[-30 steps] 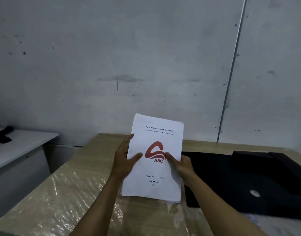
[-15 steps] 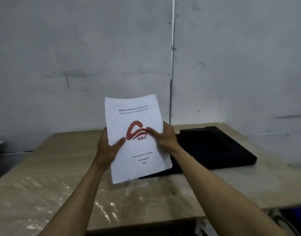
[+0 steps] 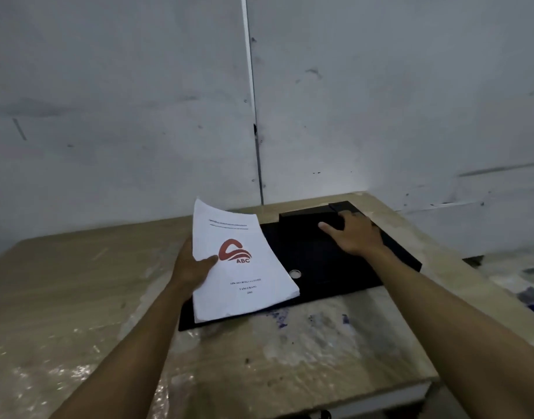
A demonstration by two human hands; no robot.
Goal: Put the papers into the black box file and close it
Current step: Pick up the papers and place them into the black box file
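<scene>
Left hand (image 3: 190,269) pinching paper stack (image 3: 240,264) one-sided, may fan, slip; right hand (image 3: 354,235) spread, empty, on closed black box file (image 3: 335,267).

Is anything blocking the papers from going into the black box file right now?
Yes: the black box file lies flat on the table with its cover down. The right hand rests at its far flap, not yet lifted. The left hand holds the papers over the file's near-left part.
</scene>
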